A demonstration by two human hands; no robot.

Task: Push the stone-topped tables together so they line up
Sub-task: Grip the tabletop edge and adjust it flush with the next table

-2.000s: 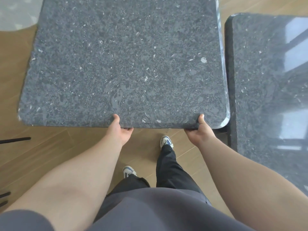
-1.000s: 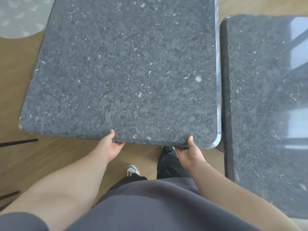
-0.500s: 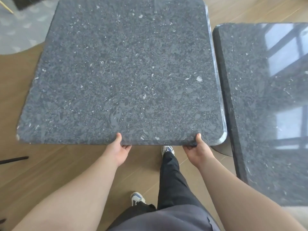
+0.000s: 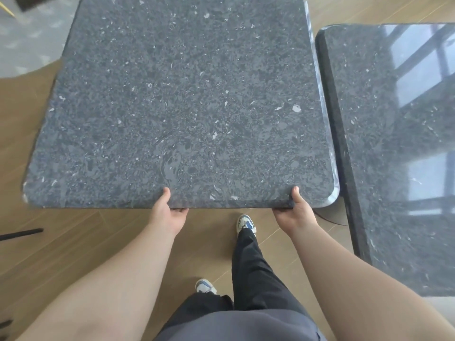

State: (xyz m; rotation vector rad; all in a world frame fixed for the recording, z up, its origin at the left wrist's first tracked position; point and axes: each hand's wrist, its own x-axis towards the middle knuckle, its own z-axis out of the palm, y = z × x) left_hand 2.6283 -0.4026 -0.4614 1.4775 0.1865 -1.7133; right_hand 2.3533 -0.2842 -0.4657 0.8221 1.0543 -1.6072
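Head view, left hand (image 4: 167,212) and right hand (image 4: 294,212) gripping near table (image 4: 184,107) edge (thumbs on top) — narrow gap beside second table (image 4: 398,143)

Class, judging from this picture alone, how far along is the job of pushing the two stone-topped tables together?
Done: the held table stands beside the second table, side edges nearly parallel. In hand: the left hand and right hand grip its near edge, thumbs on top. Left: its near edge sits farther from the person than the second table's, so they are not lined up.

left hand (image 4: 167,212) gripping, thumb up, fingers curling under | right hand (image 4: 294,212) gripping likewise | both arms reaching forward
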